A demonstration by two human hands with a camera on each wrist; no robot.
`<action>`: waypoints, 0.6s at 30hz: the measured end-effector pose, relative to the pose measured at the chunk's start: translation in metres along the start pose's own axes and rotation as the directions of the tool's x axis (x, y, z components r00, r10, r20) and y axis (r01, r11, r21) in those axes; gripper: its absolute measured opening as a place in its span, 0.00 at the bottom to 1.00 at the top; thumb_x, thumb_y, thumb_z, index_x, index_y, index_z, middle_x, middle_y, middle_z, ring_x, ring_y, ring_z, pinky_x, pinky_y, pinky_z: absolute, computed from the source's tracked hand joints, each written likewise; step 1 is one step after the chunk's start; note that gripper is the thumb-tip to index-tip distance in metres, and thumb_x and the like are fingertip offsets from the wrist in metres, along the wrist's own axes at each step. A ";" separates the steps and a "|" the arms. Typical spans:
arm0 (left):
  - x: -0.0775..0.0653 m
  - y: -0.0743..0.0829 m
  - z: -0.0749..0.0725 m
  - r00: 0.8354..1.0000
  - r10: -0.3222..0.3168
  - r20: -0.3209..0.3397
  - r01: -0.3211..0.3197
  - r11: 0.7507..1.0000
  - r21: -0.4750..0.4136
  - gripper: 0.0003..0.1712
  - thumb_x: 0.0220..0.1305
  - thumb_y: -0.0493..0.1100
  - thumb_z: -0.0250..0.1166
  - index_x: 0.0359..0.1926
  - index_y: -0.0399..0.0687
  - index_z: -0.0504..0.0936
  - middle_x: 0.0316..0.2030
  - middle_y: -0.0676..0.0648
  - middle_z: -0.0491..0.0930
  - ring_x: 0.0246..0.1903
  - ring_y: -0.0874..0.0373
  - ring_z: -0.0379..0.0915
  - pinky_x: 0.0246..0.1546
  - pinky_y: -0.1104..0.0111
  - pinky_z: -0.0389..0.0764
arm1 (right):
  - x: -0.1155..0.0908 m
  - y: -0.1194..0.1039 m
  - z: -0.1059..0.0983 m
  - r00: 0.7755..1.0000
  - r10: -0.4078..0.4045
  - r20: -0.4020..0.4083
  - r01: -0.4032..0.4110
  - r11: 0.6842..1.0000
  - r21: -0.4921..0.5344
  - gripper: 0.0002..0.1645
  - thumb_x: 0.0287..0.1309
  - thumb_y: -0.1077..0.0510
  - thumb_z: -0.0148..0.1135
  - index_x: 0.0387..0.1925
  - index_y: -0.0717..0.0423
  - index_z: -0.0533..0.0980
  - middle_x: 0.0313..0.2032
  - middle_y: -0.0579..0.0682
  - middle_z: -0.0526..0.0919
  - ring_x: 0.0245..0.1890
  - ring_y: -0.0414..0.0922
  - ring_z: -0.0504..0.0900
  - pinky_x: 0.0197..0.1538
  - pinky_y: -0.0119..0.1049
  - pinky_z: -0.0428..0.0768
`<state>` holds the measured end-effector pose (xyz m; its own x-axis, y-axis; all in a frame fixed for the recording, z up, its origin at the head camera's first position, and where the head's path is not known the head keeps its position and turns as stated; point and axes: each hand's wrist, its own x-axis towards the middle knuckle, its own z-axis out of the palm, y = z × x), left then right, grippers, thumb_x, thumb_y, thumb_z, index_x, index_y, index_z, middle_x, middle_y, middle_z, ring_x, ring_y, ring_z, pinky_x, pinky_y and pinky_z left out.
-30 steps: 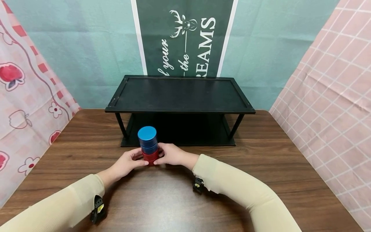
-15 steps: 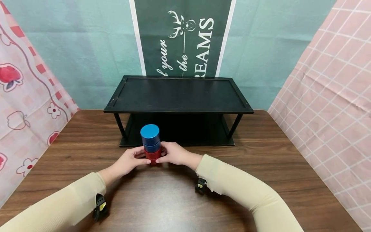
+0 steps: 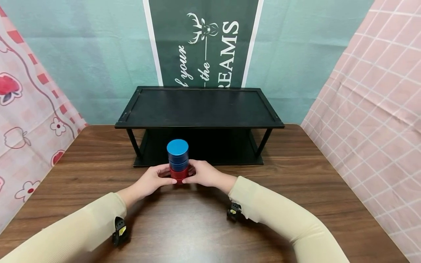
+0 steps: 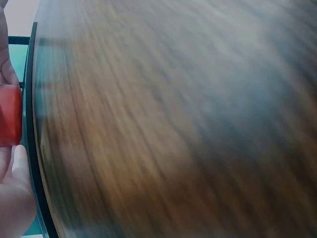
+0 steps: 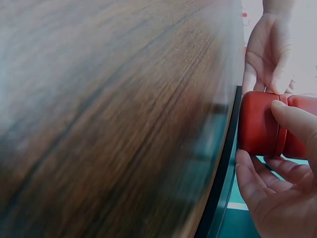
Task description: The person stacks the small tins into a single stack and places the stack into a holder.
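A blue round tin (image 3: 178,155) stands upright on top of a red round tin (image 3: 179,173), in front of the black rack. My left hand (image 3: 149,181) holds the red tin from its left side, thumb at the front near the base. From the right, my right hand (image 3: 205,173) grips the same tin with thumb and fingers. In the right wrist view the red tin (image 5: 260,124) shows a seam around it, with both hands on it. Only part of the red tin (image 4: 9,115) enters the left wrist view. Whether its base touches the table is unclear.
A low black two-level rack (image 3: 200,109) stands at the back of the brown wooden table (image 3: 197,226). Its lower shelf (image 3: 217,146) lies just behind the tins. Cloths hang around the table: a green one (image 3: 279,62) behind, pink ones (image 3: 361,128) at the sides.
Both hands have carried the stacked tins to the right and slightly toward the rack, keeping them upright. The grip looks the same. The head view has shifted a little.
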<state>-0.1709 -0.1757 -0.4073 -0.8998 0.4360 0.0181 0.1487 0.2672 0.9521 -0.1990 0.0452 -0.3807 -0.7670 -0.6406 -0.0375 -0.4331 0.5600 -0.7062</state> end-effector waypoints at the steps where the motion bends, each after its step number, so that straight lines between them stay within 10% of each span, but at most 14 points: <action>1: 0.001 0.001 0.001 1.000 0.001 0.002 -0.001 1.000 0.001 0.32 0.57 0.41 0.67 0.61 0.34 0.68 0.56 0.38 0.73 0.56 0.46 0.69 0.56 0.54 0.69 | -0.001 0.001 -0.001 1.000 -0.001 -0.003 0.001 1.000 -0.003 0.30 0.51 0.56 0.70 0.55 0.60 0.71 0.47 0.52 0.81 0.44 0.43 0.80 0.48 0.33 0.77; 18: 0.019 0.010 0.025 0.999 0.035 0.018 -0.035 0.999 0.009 0.32 0.56 0.41 0.68 0.61 0.36 0.70 0.56 0.39 0.74 0.55 0.46 0.70 0.57 0.52 0.67 | -0.024 0.018 -0.016 0.999 -0.004 -0.046 0.005 1.000 0.019 0.28 0.52 0.57 0.68 0.54 0.58 0.71 0.46 0.51 0.81 0.43 0.43 0.80 0.48 0.36 0.77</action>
<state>-0.1765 -0.1428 -0.4048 -0.8863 0.4607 0.0461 0.1842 0.2595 0.9480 -0.1955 0.0791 -0.3809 -0.7863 -0.6179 -0.0021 -0.4278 0.5468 -0.7197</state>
